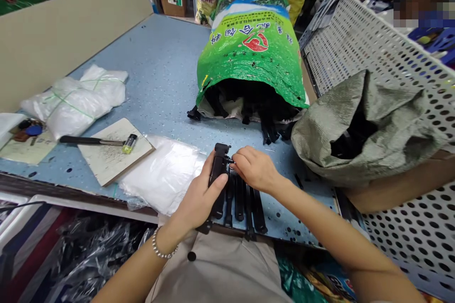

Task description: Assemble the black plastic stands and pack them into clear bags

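My left hand [202, 195] is wrapped round a long black plastic piece [217, 175] with a wider block at its top end, held tilted above the front edge of the bench. The thumb lies along its near side. My right hand [256, 168] is closed, its fingertips pinched at a small dark part on the piece's right side; what exactly they grip is mostly hidden. Below both hands, several similar black sticks [250, 210] lie side by side on the blue bench. Just left of my left hand is a stack of clear plastic bags [165, 170].
A green printed sack [249, 64] spills black parts [269, 129] toward me. To the right sits an open grey-green woven sack [327, 123] by a white perforated panel [377, 52]. At left, a black-handled hammer [90, 140] rests on a board [112, 163], near tied plastic bags [76, 99].
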The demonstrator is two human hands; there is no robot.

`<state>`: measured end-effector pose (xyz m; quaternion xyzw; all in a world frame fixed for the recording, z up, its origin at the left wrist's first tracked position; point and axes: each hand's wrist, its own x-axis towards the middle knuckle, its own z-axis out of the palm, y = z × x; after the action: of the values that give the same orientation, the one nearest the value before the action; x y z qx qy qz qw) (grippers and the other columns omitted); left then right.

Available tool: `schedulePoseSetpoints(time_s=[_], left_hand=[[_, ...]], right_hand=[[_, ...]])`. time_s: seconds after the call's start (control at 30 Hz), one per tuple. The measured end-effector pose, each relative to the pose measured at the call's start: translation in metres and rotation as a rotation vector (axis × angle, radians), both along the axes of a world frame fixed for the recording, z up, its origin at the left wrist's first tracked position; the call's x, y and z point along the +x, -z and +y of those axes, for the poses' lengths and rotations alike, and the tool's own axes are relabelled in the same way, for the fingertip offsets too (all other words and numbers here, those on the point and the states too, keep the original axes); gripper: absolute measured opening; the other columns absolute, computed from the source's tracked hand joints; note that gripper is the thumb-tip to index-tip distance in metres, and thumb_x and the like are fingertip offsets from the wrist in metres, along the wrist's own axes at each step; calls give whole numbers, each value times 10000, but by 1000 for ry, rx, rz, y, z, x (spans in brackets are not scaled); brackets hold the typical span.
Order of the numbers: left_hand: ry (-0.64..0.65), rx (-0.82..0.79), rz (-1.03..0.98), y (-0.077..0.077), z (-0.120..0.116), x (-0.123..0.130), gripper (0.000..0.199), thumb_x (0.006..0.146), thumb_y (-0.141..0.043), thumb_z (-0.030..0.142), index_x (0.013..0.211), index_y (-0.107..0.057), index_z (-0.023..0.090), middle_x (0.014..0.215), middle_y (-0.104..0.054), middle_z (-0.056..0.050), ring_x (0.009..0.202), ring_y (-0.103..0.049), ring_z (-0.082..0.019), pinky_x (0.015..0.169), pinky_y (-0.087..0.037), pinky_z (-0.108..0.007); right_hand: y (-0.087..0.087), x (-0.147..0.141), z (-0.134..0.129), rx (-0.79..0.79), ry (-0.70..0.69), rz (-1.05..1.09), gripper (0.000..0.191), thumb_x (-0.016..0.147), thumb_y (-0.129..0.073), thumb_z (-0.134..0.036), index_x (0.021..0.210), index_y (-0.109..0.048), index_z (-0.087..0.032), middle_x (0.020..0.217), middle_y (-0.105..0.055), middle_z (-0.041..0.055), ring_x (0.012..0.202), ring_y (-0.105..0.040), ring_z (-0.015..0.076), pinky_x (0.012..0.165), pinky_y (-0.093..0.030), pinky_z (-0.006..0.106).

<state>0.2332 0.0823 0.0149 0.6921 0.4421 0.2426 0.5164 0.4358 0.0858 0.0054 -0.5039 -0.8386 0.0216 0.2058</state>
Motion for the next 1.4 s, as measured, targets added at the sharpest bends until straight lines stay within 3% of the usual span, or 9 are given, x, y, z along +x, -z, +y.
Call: schedulePoseSetpoints(time_s=[0.23, 0.3, 0.47, 0.6, 0.7, 0.87, 1.03, 1.27, 1.4], left_hand=[[-8, -62, 108, -4, -6, -6, 726, 928, -428, 506, 1525, -133, 217, 1325, -585, -128, 1198, -564, -317, 991, -437, -484], [-23, -77, 18, -2, -4, -8, 668, 928, -440, 486, 1504, -227, 221, 1333, -580, -110, 1234, -534, -304, 1026, -415, -473], [22, -232, -240, -3, 7, -13, 480, 926, -452, 461, 1346, -496, 234, 1279, -611, -69, 1209, -539, -257, 1032, -430, -412], [116, -550, -263, -12, 9, -18, 452, 900, -455, 529, 1183, -611, 213, 760, -684, -51, 634, -627, -207, 561, -534, -335], [84, -501, -267, -18, 4, -18, 468, 899, -450, 535, 1199, -609, 214, 719, -670, -53, 613, -617, -211, 541, -527, -339], [-64, -62, -108, -16, -11, -10, 610, 920, -436, 491, 1452, -351, 206, 1260, -616, -117, 1150, -580, -302, 958, -471, -449], [-110, 113, 138, -8, -14, -13, 796, 902, -465, 499, 1530, -69, 212, 1378, -530, -153, 1146, -591, -351, 924, -468, -492], [-41, 5, -128, -15, -4, -16, 594, 946, -422, 433, 1486, -275, 235, 1501, -405, -73, 1372, -377, -268, 1135, -288, -427], [-48, 11, -86, -15, -12, -11, 628, 938, -431, 426, 1500, -233, 226, 1458, -460, -105, 1322, -447, -287, 1083, -356, -454]], right_hand=[[-1, -15, -6, -745, 81, 699, 435, 982, -233, -522, 771, -446, -207, 616, -432, -37, 508, -386, 107, 488, -331, 242], [-5, -17, -5, -860, 79, 727, 447, 980, -218, -534, 774, -441, -206, 591, -405, -49, 466, -347, 99, 453, -305, 237], [-28, -4, 2, -309, -122, 79, 249, 974, -410, -371, 884, -558, -193, 795, -578, 60, 713, -495, 176, 602, -367, 305], [-42, 5, 8, -88, -432, -245, 279, 984, -358, -205, 812, -577, -203, 749, -583, 65, 692, -474, 180, 579, -321, 321], [-45, 4, 11, -103, -431, -182, 331, 990, -374, -327, 743, -561, -209, 690, -553, 53, 649, -453, 172, 561, -311, 316], [-32, -21, 3, -383, -18, 428, 468, 925, -380, -601, 724, -528, -206, 648, -496, 16, 609, -442, 144, 559, -343, 283], [-30, -36, -2, -739, 82, 677, 579, 976, -110, -573, 797, -511, -196, 538, -368, -57, 443, -338, 103, 452, -322, 244], [-46, -4, 11, -201, -145, 57, 340, 958, -394, -469, 825, -575, -215, 782, -562, 74, 768, -502, 209, 690, -406, 350], [-37, -17, 3, -398, -45, 418, 419, 919, -415, -568, 727, -533, -215, 670, -487, 25, 656, -464, 169, 607, -400, 306]])
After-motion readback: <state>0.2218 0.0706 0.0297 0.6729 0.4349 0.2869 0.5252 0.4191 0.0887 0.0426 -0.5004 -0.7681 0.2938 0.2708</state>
